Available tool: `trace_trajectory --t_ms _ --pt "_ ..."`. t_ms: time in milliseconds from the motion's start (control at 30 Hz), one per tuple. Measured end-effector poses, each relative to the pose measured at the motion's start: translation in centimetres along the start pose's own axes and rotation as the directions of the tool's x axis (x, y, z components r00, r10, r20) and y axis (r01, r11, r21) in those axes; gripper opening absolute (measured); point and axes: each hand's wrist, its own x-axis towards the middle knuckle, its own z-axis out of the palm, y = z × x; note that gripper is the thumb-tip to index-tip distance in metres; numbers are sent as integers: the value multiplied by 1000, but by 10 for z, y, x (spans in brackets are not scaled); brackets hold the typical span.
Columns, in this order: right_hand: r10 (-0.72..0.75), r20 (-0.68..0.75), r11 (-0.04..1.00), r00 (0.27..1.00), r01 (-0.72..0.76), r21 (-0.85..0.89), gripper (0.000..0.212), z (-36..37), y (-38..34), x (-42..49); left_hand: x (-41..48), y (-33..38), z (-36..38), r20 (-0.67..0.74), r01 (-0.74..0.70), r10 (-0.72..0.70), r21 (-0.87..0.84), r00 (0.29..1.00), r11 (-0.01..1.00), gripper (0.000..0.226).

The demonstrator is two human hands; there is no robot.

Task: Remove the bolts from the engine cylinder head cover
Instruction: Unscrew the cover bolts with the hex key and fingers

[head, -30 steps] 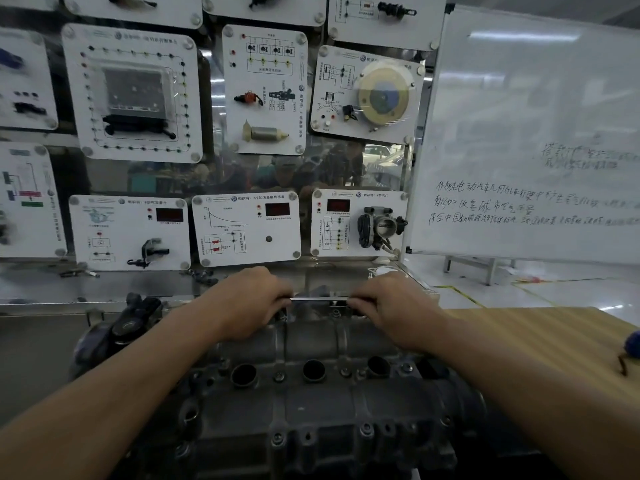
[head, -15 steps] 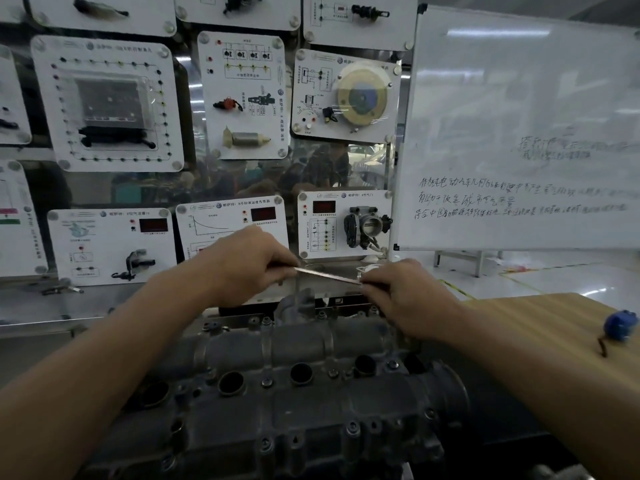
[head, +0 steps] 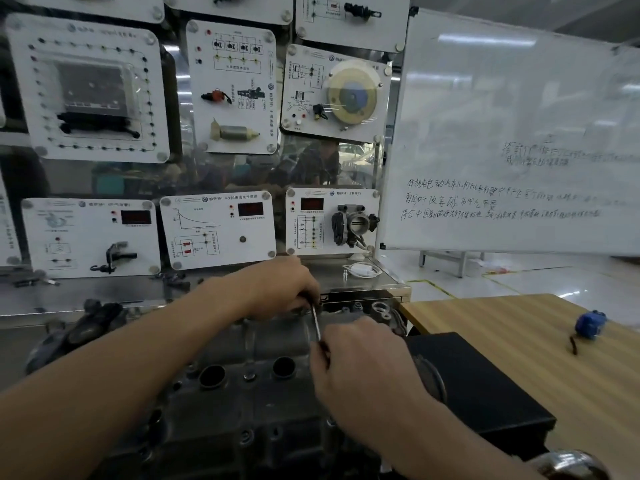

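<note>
training panels (head: 218,228) with displays and mounted parts line the wall at far left and centre. below them the engine cylinder head cover (head: 242,386), dark grey metal with 2 round wells visible, sits low in centre view. the left hand (head: 282,289) is closed over the far end of a slim metal tool (head: 316,322) at the cover's rear edge. the right hand (head: 363,368) pinches the tool's near end between its fingertips. bolts under the hands cannot be made out. a black box (head: 485,386) lies just right of the cover. a wooden table (head: 502,317) carries a blue object (head: 590,323). a whiteboard (head: 519,133) stands behind it.
</note>
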Motion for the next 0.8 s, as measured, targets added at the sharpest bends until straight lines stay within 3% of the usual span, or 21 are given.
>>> trace_trajectory --t_ms 200,400,533,800 --pt "-2 46 1000 999 1 23 24 -2 -21 2 -6 -8 8 -103 5 -15 -94 995 996 19" --pt "-13 36 999 999 12 31 32 5 -26 9 -6 -8 15 -161 16 -40 -148 986 989 18" --pt "-55 1 997 998 55 49 40 17 -34 16 -7 -9 18 -180 13 -39 -139 983 990 19" --pt "-137 -111 987 984 145 70 25 34 -53 44 -2 -16 19 -126 -34 20 -108 992 994 18"
